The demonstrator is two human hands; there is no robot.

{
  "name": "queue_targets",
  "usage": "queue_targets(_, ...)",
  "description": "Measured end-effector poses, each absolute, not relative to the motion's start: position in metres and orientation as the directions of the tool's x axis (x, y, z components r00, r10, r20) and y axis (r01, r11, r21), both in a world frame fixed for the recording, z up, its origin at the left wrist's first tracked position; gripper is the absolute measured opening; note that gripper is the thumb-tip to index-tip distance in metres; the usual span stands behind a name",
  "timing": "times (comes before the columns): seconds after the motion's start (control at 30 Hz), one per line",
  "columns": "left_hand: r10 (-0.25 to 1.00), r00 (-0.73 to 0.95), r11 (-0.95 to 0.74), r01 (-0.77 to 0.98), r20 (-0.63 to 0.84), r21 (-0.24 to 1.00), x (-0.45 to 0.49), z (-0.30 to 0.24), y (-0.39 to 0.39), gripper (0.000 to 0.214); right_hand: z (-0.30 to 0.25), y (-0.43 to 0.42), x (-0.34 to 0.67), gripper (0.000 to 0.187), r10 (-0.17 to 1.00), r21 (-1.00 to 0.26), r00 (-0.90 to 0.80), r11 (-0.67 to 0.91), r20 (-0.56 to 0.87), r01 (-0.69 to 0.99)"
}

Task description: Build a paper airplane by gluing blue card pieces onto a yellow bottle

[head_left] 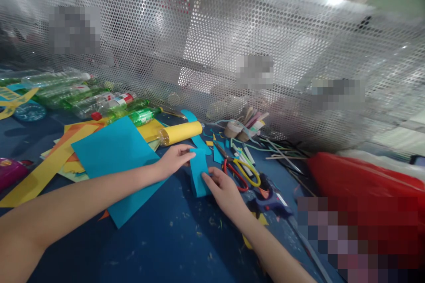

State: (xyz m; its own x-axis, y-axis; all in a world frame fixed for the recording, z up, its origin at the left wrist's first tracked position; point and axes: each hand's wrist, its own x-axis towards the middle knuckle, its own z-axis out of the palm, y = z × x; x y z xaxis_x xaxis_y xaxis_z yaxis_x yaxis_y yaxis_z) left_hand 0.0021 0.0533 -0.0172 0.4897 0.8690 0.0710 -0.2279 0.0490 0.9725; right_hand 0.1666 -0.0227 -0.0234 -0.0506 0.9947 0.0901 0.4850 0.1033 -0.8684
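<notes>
Both my hands hold a folded strip of blue paper (199, 172) above the dark blue table. My left hand (174, 159) pinches its upper left end between thumb and fingers. Lower down, the fingers of my right hand (224, 190) close on its right edge. Under my left forearm lies a large blue sheet (116, 154). A bottle wrapped in yellow paper (181, 133) rests just beyond my left hand. Scissors with red and yellow handles (241, 170) lie to the right, near a dark blue glue gun (274, 201).
Several plastic bottles (83, 97) lie at the back left, before a perforated metal screen (159, 31). Yellow and orange paper (63, 154) is piled at the left. Cups with sticks (244, 130) stand at the back. A red bag (358, 177) sits at the right.
</notes>
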Motion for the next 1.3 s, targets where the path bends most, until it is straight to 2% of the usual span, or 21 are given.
queue_targets(0.13,0.896,0.44,0.073,-0.271,0.056,0.96,0.002,-0.019,0.057,0.018,-0.011,-0.02,0.174,0.013,0.985,-0.926,0.023,0.152,0.171,0.346)
queue_targets(0.2,0.899,0.434,0.084,-0.319,0.067,0.944,0.001,-0.019,0.059,0.018,-0.003,-0.017,0.181,0.023,0.985,-0.948,0.067,0.136,0.161,0.287)
queue_targets(0.27,0.902,0.427,0.1,-0.34,0.058,0.935,0.001,-0.019,0.059,0.017,0.004,-0.013,0.189,0.042,0.992,-0.959,0.063,0.09,0.111,0.267)
queue_targets(0.33,0.91,0.413,0.116,-0.339,0.037,0.933,0.001,-0.018,0.059,0.015,0.007,-0.01,0.193,0.052,0.993,-0.954,0.088,0.044,0.073,0.296)
queue_targets(0.43,0.911,0.411,0.126,-0.337,0.026,0.933,0.001,-0.017,0.058,0.015,0.006,-0.01,0.192,0.041,0.988,-0.909,0.134,0.018,0.081,0.416)
queue_targets(0.53,0.909,0.414,0.115,-0.337,0.037,0.934,0.001,-0.018,0.058,0.017,0.002,-0.014,0.187,0.031,0.997,-0.872,0.014,0.065,0.082,0.484)
queue_targets(0.73,0.914,0.404,0.103,-0.331,0.043,0.938,0.001,-0.019,0.059,0.02,-0.006,-0.018,0.183,0.023,0.993,-0.878,-0.117,0.071,0.017,0.472)
queue_targets(1.0,0.923,0.373,0.022,-0.285,0.09,0.958,0.002,-0.02,0.059,0.031,-0.002,-0.021,0.181,0.025,0.942,-0.952,-0.276,-0.11,-0.191,0.285)
queue_targets(1.07,0.92,0.373,-0.021,-0.252,0.117,0.968,0.002,-0.023,0.061,0.032,-0.001,-0.023,0.179,0.026,0.915,-0.95,-0.324,-0.154,-0.241,0.271)
queue_targets(1.17,0.915,0.361,-0.155,-0.098,0.18,0.983,0.001,-0.026,0.062,0.03,-0.001,-0.025,0.176,0.025,0.88,-0.934,-0.378,-0.171,-0.288,0.315)
queue_targets(1.23,0.909,0.349,-0.256,0.034,0.229,0.966,0.0,-0.026,0.06,0.026,0.0,-0.024,0.176,0.023,0.891,-0.905,-0.348,-0.14,-0.292,0.402)
queue_targets(1.3,0.897,0.361,-0.316,0.126,0.254,0.94,0.0,-0.025,0.057,0.022,0.003,-0.023,0.179,0.018,0.947,-0.815,-0.236,-0.044,-0.218,0.578)
